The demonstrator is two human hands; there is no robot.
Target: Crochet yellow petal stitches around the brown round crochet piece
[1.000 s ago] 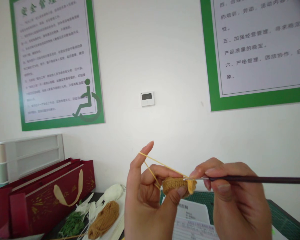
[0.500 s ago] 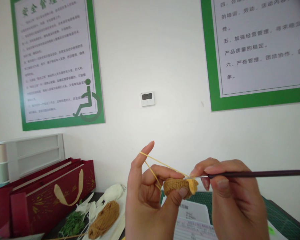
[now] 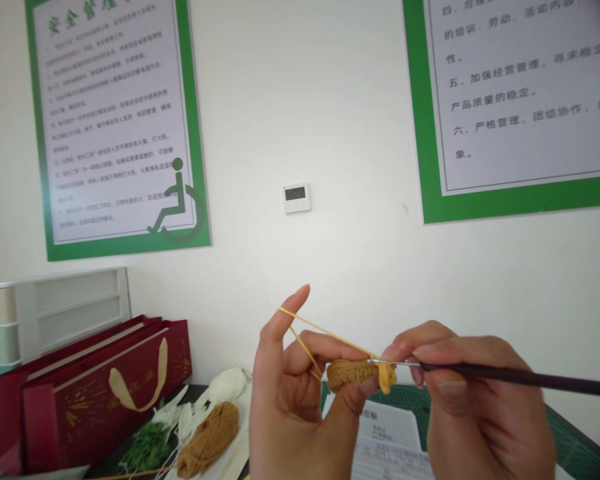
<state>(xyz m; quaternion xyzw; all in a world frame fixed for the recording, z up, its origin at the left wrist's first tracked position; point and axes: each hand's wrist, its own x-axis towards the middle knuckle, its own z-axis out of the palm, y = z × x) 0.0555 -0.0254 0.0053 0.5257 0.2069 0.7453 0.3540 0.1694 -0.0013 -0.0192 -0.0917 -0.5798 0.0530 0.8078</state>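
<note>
My left hand point(image 3: 295, 393) pinches a small mustard-yellow crochet piece point(image 3: 353, 373) between thumb and middle finger. Its forefinger points up with a strand of yellow yarn point(image 3: 325, 329) looped over it and running down to the piece. My right hand point(image 3: 475, 407) is closed on a dark crochet hook point(image 3: 520, 377), whose metal tip pokes into the right edge of the piece. The hook's handle slopes down to the right edge of the view.
On the desk at the lower left stand dark red gift bags point(image 3: 87, 393), with skeins of mustard point(image 3: 210, 437), green point(image 3: 147, 448) and white yarn point(image 3: 225, 387) beside them. Printed papers point(image 3: 390, 440) lie on a green cutting mat point(image 3: 575, 440). Drawers point(image 3: 45, 313) stand against the wall.
The hook's handle has tilted from level to sloping down at the right. Both hands and the crochet piece have sunk slightly; the grips are the same.
</note>
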